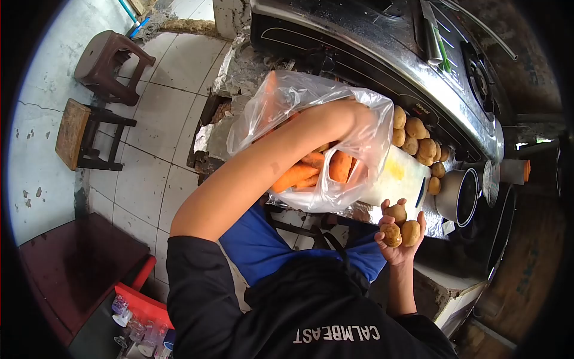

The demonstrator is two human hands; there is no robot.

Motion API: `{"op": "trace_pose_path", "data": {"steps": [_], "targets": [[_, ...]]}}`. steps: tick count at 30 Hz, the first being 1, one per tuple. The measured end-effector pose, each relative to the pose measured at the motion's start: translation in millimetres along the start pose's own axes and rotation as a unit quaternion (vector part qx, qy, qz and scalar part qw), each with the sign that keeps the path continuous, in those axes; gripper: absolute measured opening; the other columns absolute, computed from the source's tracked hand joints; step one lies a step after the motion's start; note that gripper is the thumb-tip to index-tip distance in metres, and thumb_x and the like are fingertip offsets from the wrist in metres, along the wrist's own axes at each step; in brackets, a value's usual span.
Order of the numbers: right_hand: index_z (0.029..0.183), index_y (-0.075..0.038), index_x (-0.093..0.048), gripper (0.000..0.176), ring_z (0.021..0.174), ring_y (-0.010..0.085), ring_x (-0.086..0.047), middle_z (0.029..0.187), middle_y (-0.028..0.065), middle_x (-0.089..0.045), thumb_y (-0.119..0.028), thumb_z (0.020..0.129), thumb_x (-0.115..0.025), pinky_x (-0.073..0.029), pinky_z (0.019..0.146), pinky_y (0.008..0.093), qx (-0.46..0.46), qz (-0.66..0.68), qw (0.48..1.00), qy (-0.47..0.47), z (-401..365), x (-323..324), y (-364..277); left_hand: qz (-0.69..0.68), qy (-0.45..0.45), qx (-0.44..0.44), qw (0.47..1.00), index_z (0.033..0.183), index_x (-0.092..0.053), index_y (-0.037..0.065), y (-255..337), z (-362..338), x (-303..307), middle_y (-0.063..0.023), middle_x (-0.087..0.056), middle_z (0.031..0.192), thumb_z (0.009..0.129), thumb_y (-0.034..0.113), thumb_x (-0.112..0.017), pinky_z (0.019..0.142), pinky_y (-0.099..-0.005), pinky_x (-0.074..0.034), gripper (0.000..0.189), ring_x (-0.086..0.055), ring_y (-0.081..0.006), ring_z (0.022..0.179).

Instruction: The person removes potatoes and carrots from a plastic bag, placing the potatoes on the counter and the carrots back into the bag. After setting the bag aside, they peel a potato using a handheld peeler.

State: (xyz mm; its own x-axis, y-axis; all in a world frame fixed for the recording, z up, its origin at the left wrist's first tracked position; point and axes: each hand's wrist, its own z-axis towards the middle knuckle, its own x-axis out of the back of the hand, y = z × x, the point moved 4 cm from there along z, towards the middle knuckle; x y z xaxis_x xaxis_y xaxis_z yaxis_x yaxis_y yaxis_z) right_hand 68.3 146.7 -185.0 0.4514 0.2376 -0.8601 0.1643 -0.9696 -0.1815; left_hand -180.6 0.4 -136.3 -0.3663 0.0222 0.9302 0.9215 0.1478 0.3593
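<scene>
My left hand (pixel 357 122) is inside a clear plastic bag (pixel 373 158), its fingers blurred by the film and partly hidden, so what they touch cannot be made out. Orange carrots (pixel 294 177) fill the lower part of the bag, beneath my forearm. Low on the right, my right hand (pixel 397 250) is palm up with its fingers curled around three potatoes (pixel 411 233). Between the bag and the stove is a pile of more potatoes (pixel 414 127). A pale cutting board (pixel 397 175) with a yellow stain lies beside the bag, above my right hand.
A black and silver gas stove (pixel 382 66) runs along the top, with a knife (pixel 431 36) on it. At the right stand a metal pot (pixel 455 194) and a lidded container (pixel 514 171). Two stools (pixel 103 67) and a red basket (pixel 143 306) are at the left.
</scene>
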Motion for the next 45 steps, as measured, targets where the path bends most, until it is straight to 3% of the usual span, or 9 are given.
{"op": "trace_pose_path", "data": {"steps": [9, 18, 28, 35, 39, 41, 45], "targets": [[0.127, -0.02, -0.055, 0.054, 0.1, 0.0241, -0.058, 0.136, 0.0159, -0.045, -0.059, 0.091, -0.047, -0.052, 0.077, 0.0565, 0.011, -0.008, 1.0, -0.027, -5, -7, -2, -0.032, 0.045, 0.066, 0.996, 0.108, -0.064, 0.008, -24, 6, -6, -0.0131, -0.068, 0.085, 0.089, 0.021, -0.056, 0.076, -0.0401, -0.052, 0.024, -0.066, -0.0297, 0.083], [0.128, -0.019, -0.055, 0.069, 0.109, 0.0344, -0.055, 0.138, 0.0194, -0.042, -0.074, 0.087, -0.044, -0.05, 0.085, 0.0626, 0.011, 0.031, 0.999, -0.043, -11, -1, 5, -0.046, 0.06, 0.103, 0.992, 0.109, -0.063, 0.007, -47, -1, -17, -0.0138, -0.067, 0.09, 0.09, 0.022, -0.057, 0.077, -0.0406, -0.052, 0.025, -0.066, -0.0291, 0.086], [0.132, -0.017, -0.048, 0.064, 0.106, 0.0347, -0.056, 0.137, 0.0216, -0.043, -0.067, 0.092, -0.043, -0.046, 0.089, 0.0641, 0.017, 0.124, 0.989, -0.078, -13, 26, -12, -0.045, -0.014, 0.089, 0.995, 0.11, -0.062, 0.006, -60, -16, -46, -0.0146, -0.067, 0.095, 0.09, 0.023, -0.058, 0.079, -0.0411, -0.052, 0.027, -0.065, -0.0284, 0.089], [0.134, -0.013, -0.042, 0.062, 0.106, 0.0342, -0.06, 0.137, 0.0219, -0.043, -0.06, 0.094, -0.047, -0.047, 0.09, 0.0654, 0.017, 0.173, 0.977, -0.124, -12, 45, -35, -0.043, -0.071, 0.15, 0.985, 0.111, -0.062, 0.005, -95, -49, -59, -0.0151, -0.066, 0.099, 0.09, 0.023, -0.059, 0.08, -0.0415, -0.052, 0.028, -0.065, -0.028, 0.091], [0.135, -0.015, -0.044, 0.062, 0.107, 0.033, -0.054, 0.139, 0.0223, -0.039, -0.061, 0.094, -0.046, -0.047, 0.089, 0.0653, 0.029, 0.144, 0.98, -0.132, -10, 50, -52, -0.042, -0.084, 0.188, 0.978, 0.111, -0.061, 0.005, -117, -62, -62, -0.0154, -0.066, 0.101, 0.09, 0.024, -0.059, 0.08, -0.0417, -0.052, 0.029, -0.065, -0.0277, 0.092], [0.134, -0.012, -0.041, 0.06, 0.108, 0.035, -0.061, 0.137, 0.0225, -0.043, -0.058, 0.096, -0.046, -0.046, 0.092, 0.066, 0.045, 0.157, 0.976, -0.147, -12, 47, -59, -0.045, -0.087, 0.207, 0.974, 0.112, -0.061, 0.005, -119, -64, -68, -0.0155, -0.066, 0.102, 0.09, 0.024, -0.059, 0.081, -0.0418, -0.052, 0.029, -0.065, -0.0276, 0.093], [0.133, -0.015, -0.046, 0.061, 0.108, 0.0335, -0.056, 0.136, 0.0213, -0.043, -0.062, 0.094, -0.045, -0.047, 0.09, 0.0641, 0.052, 0.152, 0.98, -0.115, -15, 52, -62, -0.05, -0.07, 0.255, 0.963, 0.112, -0.061, 0.004, -110, -110, -63, -0.0158, -0.066, 0.104, 0.09, 0.024, -0.06, 0.081, -0.042, -0.051, 0.03, -0.064, -0.0273, 0.094]]}}
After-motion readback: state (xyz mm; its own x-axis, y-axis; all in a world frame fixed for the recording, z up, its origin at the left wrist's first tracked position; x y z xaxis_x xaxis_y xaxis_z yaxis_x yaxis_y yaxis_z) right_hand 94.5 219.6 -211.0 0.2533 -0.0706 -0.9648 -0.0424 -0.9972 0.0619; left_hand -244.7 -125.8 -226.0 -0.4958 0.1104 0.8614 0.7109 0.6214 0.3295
